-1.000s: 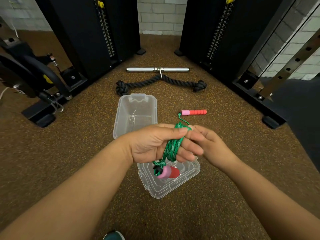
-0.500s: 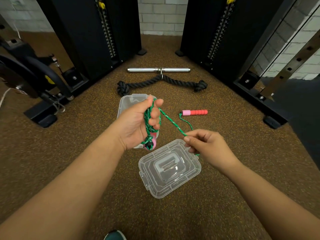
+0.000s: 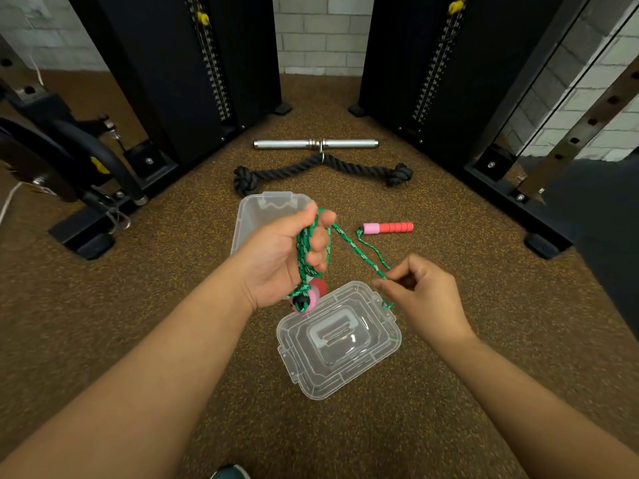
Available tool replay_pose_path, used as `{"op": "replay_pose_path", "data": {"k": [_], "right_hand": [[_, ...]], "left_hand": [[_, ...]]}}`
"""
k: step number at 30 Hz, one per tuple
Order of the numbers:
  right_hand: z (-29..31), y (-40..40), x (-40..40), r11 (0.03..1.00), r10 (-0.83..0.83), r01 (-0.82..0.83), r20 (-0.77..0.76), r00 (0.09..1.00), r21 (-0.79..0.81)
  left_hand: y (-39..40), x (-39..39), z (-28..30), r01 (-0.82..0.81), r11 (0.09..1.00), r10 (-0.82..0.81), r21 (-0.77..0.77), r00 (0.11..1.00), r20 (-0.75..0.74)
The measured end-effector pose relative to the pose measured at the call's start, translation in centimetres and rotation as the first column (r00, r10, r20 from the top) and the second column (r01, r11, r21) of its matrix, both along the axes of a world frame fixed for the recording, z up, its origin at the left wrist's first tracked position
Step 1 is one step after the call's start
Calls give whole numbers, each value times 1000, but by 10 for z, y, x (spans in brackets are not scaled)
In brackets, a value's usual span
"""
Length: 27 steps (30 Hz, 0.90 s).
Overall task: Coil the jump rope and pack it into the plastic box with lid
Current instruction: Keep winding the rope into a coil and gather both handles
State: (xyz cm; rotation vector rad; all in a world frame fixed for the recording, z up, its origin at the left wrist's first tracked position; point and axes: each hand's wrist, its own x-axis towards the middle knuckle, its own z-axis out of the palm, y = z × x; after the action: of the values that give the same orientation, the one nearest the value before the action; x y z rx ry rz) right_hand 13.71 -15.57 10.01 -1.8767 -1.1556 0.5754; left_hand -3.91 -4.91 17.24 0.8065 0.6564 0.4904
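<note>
My left hand (image 3: 276,257) holds several green loops of the jump rope (image 3: 304,257) wound around its fingers, above the near end of the clear plastic box (image 3: 256,209). One pink-and-red handle (image 3: 313,295) dangles under that hand. A strand runs right to my right hand (image 3: 415,292), which pinches it above the lid's far right corner. The other red handle (image 3: 389,227) lies on the floor, right of the box. The clear lid (image 3: 340,340) lies on the floor in front of the box.
A black triceps rope (image 3: 321,169) and a steel bar (image 3: 316,144) lie beyond the box. Black cable-machine towers (image 3: 179,70) stand left and right, with frame feet (image 3: 543,245) on the brown speckled floor. A shoe tip (image 3: 230,473) shows at the bottom edge.
My hands separated: the left lifted the coil away from over the lid toward the box, and the right drew a strand out to the right. Little has moved in the last half second.
</note>
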Motion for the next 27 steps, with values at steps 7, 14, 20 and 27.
{"op": "replay_pose_path", "data": {"k": [7, 14, 20, 27], "right_hand": [[8, 7, -7, 907, 412, -419, -296, 862, 40], [8, 9, -28, 843, 528, -506, -451, 719, 182], [-7, 4, -33, 900, 420, -433, -372, 828, 54], [-12, -9, -35, 865, 470, -463, -13, 883, -194]], "left_hand": [[-14, 6, 2, 330, 944, -327, 23, 940, -97], [-15, 5, 1, 411, 911, -411, -22, 911, -38], [-8, 5, 2, 152, 979, -140, -132, 985, 99], [12, -1, -7, -258, 963, 263, -75, 963, 65]]}}
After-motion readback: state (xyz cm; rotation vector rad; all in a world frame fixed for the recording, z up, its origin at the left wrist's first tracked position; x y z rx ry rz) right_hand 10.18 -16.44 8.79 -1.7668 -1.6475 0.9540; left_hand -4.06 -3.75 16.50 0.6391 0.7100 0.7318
